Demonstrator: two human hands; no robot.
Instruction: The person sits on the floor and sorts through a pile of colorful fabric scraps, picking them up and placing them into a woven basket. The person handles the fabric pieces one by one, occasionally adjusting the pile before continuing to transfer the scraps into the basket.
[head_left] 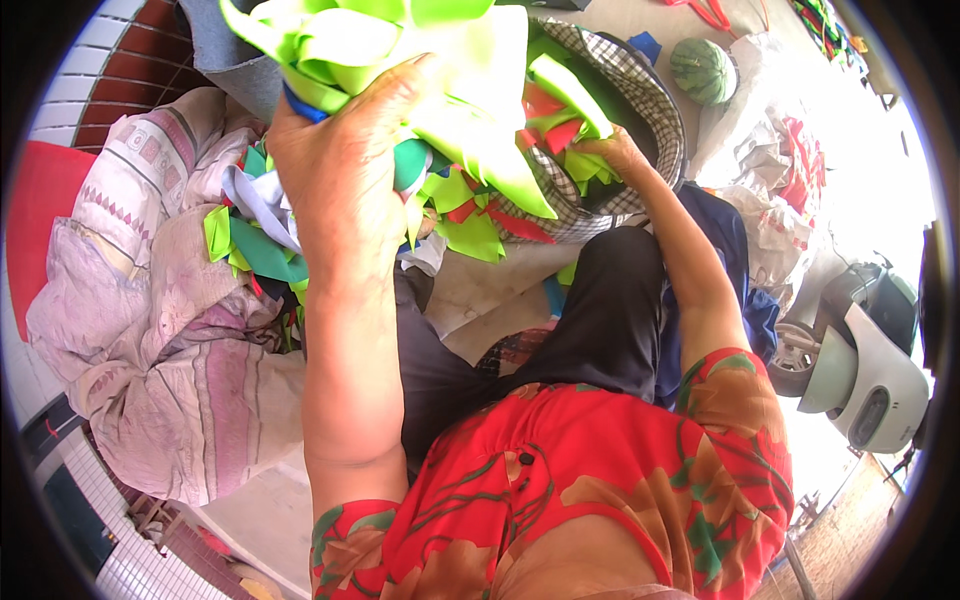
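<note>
- Left hand [335, 150]: raised in the upper centre-left of the frame, forearm rising almost straight from the lower edge, back of the hand toward the camera. Its grip is closed around a thick bunch of lime-green fabric strips [400, 50], which fan out above and to the right of the knuckles; a blue piece shows at the wrist side.
- Right hand [610, 150]: extended toward the upper centre-right, arm running diagonally up from the floral red sleeve. The fingers are buried among green and red scraps at the mouth of a checked bag [640, 90]; how far the grip is closed cannot be told.
- Scrap pile [470, 215]: green, red, white and teal offcuts lie between the two hands, spilling from the bag onto the lap.
- Person: seated, in a red floral top [560, 480] and dark trousers [600, 310].
- Left of the frame: a bulky pale pink patterned bundle of cloth [170, 330] rests beside the left arm, with a red surface at the far left edge.
- Floor [480, 300]: pale and hard, visible between the knees.
- Upper right: a striped green watermelon [703, 70] sits on the ground, near crumpled white sacks [770, 190] in bright sunlight.
- Right edge: the front of a pale scooter [860, 370] stands well apart from the hands.
</note>
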